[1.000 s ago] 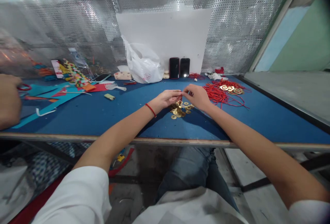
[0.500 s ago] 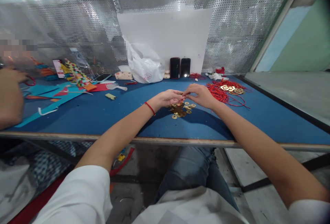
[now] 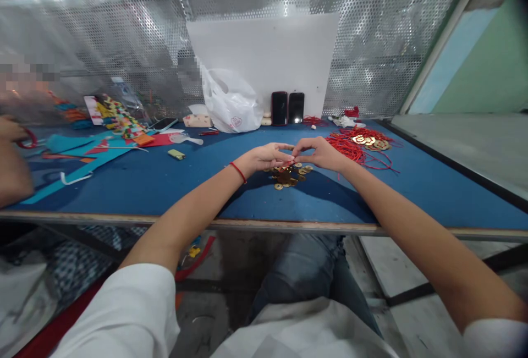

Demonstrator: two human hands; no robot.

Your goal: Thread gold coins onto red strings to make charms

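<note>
Over the blue table, my left hand and my right hand meet at the fingertips. Both are closed in a pinch on a short piece of red cord, mostly covered by the fingers. Beneath them lies a small heap of gold coins, some of which show a hole in the middle. A red string bracelet circles my left wrist. To the right of my right hand is a tangled bundle of red cords, with more gold coins on top.
Along the back stand a white plastic bag and two dark phones. A yellowish lighter and a plastic fork lie left of centre. At far left, a co-worker's hand holds red-handled scissors near blue strips.
My fingers have shifted slightly at the cord, with the left thumb and fingers now more spread. The co-worker's arm has moved a little to the left.
</note>
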